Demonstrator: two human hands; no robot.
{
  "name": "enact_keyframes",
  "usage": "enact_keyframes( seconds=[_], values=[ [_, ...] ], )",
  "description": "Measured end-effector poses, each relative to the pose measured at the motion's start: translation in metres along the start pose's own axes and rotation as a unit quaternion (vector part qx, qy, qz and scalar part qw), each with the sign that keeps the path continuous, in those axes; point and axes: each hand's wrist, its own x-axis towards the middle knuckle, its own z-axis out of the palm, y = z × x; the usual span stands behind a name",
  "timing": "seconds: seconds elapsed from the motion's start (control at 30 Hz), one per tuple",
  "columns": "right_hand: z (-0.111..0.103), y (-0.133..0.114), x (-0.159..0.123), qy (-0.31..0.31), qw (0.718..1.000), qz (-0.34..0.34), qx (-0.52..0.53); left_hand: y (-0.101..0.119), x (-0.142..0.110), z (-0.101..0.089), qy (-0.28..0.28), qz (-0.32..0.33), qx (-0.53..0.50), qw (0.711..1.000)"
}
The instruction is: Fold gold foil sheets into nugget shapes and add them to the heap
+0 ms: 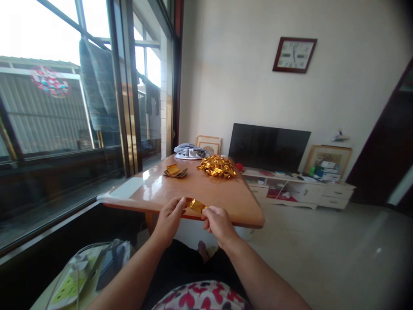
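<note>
A small piece of gold foil paper [195, 205] is stretched between my two hands, just above the near edge of the wooden table [206, 189]. My left hand [170, 217] pinches its left end between thumb and fingers. At its right end, my right hand [217, 221] grips it with curled fingers. Farther back on the table lies a heaped pile of folded gold foil pieces [217, 166]. To the left of that pile sits a small stack of flat gold foil sheets [175, 171].
Folded cloth [190, 151] lies at the table's far end. Beyond stand a television [269, 147] and a white cabinet [309, 193]. Large windows [58, 107] run along the left. At lower left, a side surface holds a yellow-green item [72, 284] and a dark flat object [109, 267].
</note>
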Motion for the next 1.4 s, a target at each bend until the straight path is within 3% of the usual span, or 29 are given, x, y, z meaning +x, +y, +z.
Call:
enact_keyframes(
  seconds=[0.2, 0.33, 0.5, 0.67, 0.8, 0.97, 1.13, 1.27, 1.4],
  values=[
    [0.003, -0.004, -0.006, -0.049, 0.998, 0.022, 0.032, -0.007, 0.000, 0.001, -0.029, -0.090, -0.169, 0.981],
    [-0.001, -0.004, -0.008, -0.072, 0.995, 0.000, 0.065, -0.006, 0.002, -0.002, 0.025, -0.147, -0.196, 0.969],
    [-0.003, 0.009, -0.008, -0.035, 0.991, -0.127, 0.025, -0.003, 0.005, -0.003, 0.059, -0.203, -0.223, 0.952],
    [-0.001, 0.014, -0.012, -0.017, 0.969, -0.244, -0.035, 0.000, 0.004, -0.002, 0.035, -0.241, -0.233, 0.941],
    [-0.002, 0.010, -0.014, -0.048, 0.958, -0.277, -0.056, 0.002, 0.002, -0.002, 0.002, -0.239, -0.218, 0.946],
    [-0.011, 0.003, -0.012, -0.051, 0.967, -0.248, -0.037, 0.012, -0.003, -0.006, -0.082, -0.212, -0.179, 0.957],
    [-0.024, -0.008, -0.013, -0.048, 0.968, -0.243, -0.035, 0.036, -0.007, -0.008, -0.191, -0.151, -0.103, 0.964],
    [-0.031, -0.014, -0.015, -0.057, 0.963, -0.253, -0.066, 0.041, -0.005, -0.002, -0.265, -0.098, -0.131, 0.950],
    [-0.033, -0.018, -0.018, -0.056, 0.961, -0.260, -0.075, 0.034, -0.004, 0.006, -0.268, -0.060, -0.126, 0.953]
  ],
)
